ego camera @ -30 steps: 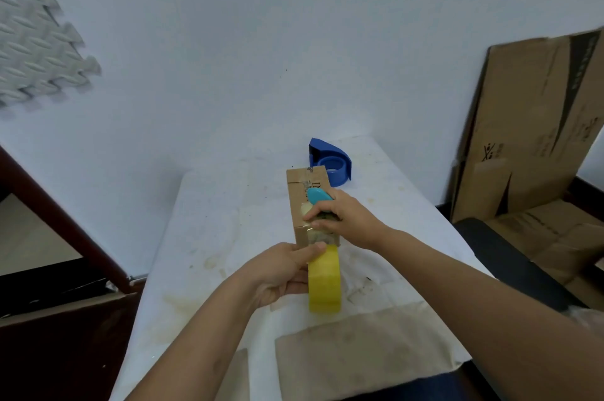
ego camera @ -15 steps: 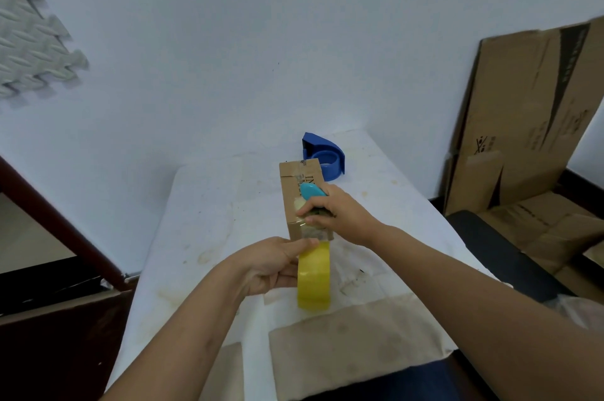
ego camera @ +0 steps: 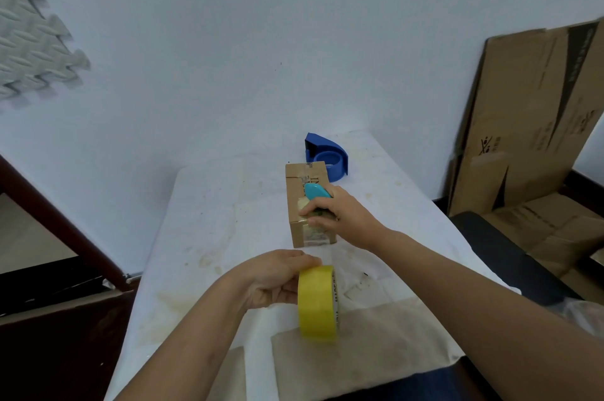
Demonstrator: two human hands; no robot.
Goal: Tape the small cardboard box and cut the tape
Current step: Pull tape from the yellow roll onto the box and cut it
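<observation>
2 hands (ego camera: pixel 271 283) (ego camera: pixel 343 214) grip tape roll (ego camera: pixel 317 302), cutter (ego camera: pixel 317 193) (on box (ego camera: pixel 302 201)); dispenser (ego camera: pixel 327 155) behind.

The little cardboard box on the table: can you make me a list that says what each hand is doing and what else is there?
box: small cardboard box lying on the white table, clear tape down its near end
left hand: left hand holds the yellow tape roll, pulled away from the box
tape strip: clear, stretched from roll to box
right hand: right hand presses on the box, holding a teal cutter
behind box: blue tape dispenser
cut: not yet done
</observation>
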